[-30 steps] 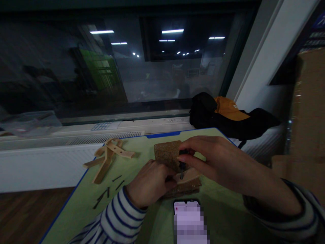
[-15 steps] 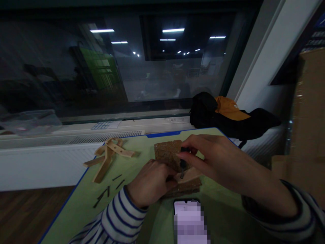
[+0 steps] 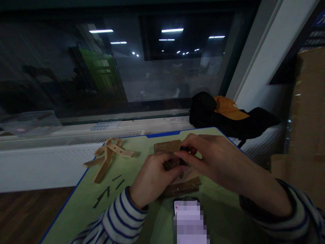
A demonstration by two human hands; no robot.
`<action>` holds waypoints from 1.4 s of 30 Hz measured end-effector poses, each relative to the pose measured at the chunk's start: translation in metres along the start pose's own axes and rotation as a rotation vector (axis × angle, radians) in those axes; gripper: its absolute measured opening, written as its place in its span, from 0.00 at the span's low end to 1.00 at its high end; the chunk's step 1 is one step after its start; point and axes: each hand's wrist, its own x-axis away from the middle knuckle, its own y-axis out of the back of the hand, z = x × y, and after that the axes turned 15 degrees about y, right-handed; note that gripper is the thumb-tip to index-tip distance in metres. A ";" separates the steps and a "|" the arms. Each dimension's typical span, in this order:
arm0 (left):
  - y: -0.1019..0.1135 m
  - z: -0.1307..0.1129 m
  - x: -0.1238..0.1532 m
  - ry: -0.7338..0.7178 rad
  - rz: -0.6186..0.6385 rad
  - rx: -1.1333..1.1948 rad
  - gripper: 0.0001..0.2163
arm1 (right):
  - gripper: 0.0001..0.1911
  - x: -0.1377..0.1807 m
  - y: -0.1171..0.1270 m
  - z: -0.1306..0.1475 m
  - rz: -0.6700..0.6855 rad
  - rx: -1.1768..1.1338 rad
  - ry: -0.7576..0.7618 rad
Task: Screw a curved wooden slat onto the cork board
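Observation:
My right hand (image 3: 205, 154) is closed around the top of a small black-handled screwdriver (image 3: 182, 161), which stands upright over a pale wooden piece (image 3: 191, 175). My left hand (image 3: 153, 178) pinches the same screwdriver lower down, thumb and fingers at its handle. The tip meets the wood near its left end; whether a screw sits under it I cannot make out. Beneath the wood lies a brown, cardboard-like pad (image 3: 167, 146), partly covered by both hands.
Several dark screws (image 3: 103, 195) lie loose on the green tabletop (image 3: 138, 149), left of my hands. Behind them sits a joined wooden assembly (image 3: 108, 157). A phone (image 3: 190, 220) lies nearest me. A black bag (image 3: 205, 110) with an orange cap (image 3: 231, 107) rests on the sill.
My left hand has come off the wooden piece and moved up to the screwdriver, fingers now around its handle. The right hand stays in nearly the same place.

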 end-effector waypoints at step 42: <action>-0.005 0.002 0.001 -0.038 0.040 0.096 0.08 | 0.12 0.002 0.010 -0.004 -0.010 -0.209 0.163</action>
